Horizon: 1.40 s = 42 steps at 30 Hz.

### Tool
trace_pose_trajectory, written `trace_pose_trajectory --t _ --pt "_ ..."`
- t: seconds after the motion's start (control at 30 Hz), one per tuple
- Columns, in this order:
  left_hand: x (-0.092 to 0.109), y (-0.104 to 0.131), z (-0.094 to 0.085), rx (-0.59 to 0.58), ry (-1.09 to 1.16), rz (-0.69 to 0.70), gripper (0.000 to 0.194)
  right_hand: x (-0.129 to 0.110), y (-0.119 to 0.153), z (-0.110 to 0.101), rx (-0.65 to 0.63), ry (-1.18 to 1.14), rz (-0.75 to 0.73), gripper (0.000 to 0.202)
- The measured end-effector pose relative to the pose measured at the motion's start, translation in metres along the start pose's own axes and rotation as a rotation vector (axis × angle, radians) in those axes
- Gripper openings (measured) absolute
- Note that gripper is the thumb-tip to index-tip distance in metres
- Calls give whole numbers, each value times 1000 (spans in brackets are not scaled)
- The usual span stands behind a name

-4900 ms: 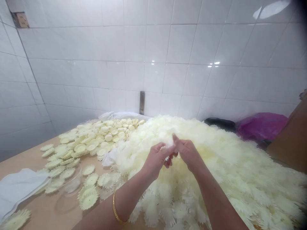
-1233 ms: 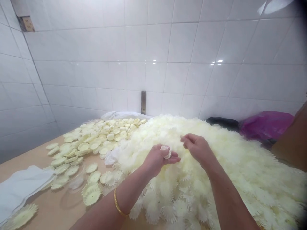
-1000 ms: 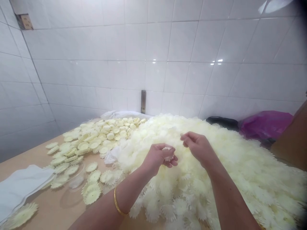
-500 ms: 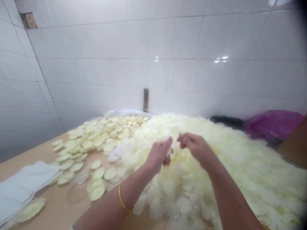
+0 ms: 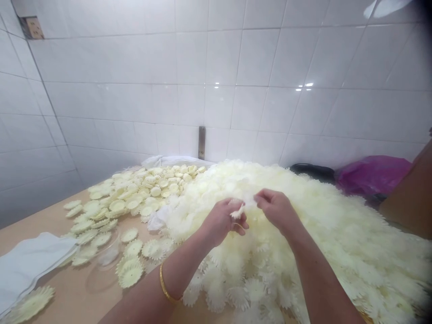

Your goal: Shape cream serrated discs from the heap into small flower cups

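Over a big heap of pale yellow petal discs (image 5: 324,234), my left hand (image 5: 222,221) is closed on a small cream flower piece (image 5: 237,212) that shows between its thumb and fingers. A gold bangle (image 5: 166,283) circles the left wrist. Facing it from the right, my right hand (image 5: 276,208) is closed with its thumb and fingertips pinched together. Whatever those fingertips hold is too small or hidden to make out. A narrow gap separates the two hands.
Stacks of thicker scalloped flower discs (image 5: 118,205) lie on the tan table (image 5: 72,297) at left. Near them are a white cloth (image 5: 32,261) and a clear round dish (image 5: 108,255). A purple plastic bag (image 5: 373,175) and a black object (image 5: 312,171) sit behind the heap.
My right hand has shifted slightly away from the left. The left hand has turned, showing more of the flower piece, with its lower fingers loosened. The whole view has moved a little.
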<state>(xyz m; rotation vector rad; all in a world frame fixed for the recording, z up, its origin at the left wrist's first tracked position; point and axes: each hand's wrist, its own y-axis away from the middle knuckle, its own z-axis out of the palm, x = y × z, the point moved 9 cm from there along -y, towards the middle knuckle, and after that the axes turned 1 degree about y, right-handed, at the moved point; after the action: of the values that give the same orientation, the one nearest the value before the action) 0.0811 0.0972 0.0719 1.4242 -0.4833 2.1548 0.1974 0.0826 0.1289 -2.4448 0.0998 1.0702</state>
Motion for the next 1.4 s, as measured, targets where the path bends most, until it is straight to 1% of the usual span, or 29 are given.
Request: trace_pose_trajectory --t 0.1,0.17,0.3,0.37,0.47,0.53,0.63,0.7,0.73,0.77,0.83,0.9,0.97,1.03,1.1,1.2,1.3,1.4 --pt "-3 -1 1 -2 -11 12 17 6 -3 -11 64 32 14 18" --pt "-6 -1 1 17 -27 20 15 3 -2 -10 44 0 1 20" --pt "-9 -1 -4 59 -70 24 27 -9 2 5 -89 -86 -44 25" --pt "-8 -2 -8 80 -117 32 33 -12 4 10 -140 -111 -37 28" --pt "-4 -1 -11 102 -202 76 37 -13 6 11 -153 -163 2 36" --pt "-2 -1 -11 110 -241 101 40 -16 8 13 -183 -217 -4 40" --pt "-2 0 -9 131 -262 100 43 -29 14 24 -316 -333 -65 38" --pt "-2 1 -8 137 -252 95 44 -34 16 28 -362 -397 -96 34" --pt "-1 1 -7 127 -232 92 43 -33 16 27 -345 -406 -101 33" --pt "-1 1 -5 106 -202 85 43 -30 14 23 -300 -391 -96 33" --pt "-2 1 1 41 -120 59 40 -19 8 12 -168 -296 -65 33" --pt "-2 0 4 -6 -51 36 33 -7 4 -1 -36 -159 -23 34" --pt "-2 0 3 3 -33 34 27 0 1 -10 41 -63 -5 33" --pt "-3 0 0 34 -51 42 23 1 0 -15 71 -40 -1 29" --pt "-6 0 -1 50 -78 42 24 -1 1 -16 62 -69 7 26" --pt "-7 0 -1 53 -124 50 26 -7 3 -10 -3 -137 28 27" --pt "-4 0 -3 68 -176 89 32 -12 6 -3 -72 -206 34 29" --pt "0 0 -7 95 -223 139 37 -18 9 7 -158 -276 7 33"
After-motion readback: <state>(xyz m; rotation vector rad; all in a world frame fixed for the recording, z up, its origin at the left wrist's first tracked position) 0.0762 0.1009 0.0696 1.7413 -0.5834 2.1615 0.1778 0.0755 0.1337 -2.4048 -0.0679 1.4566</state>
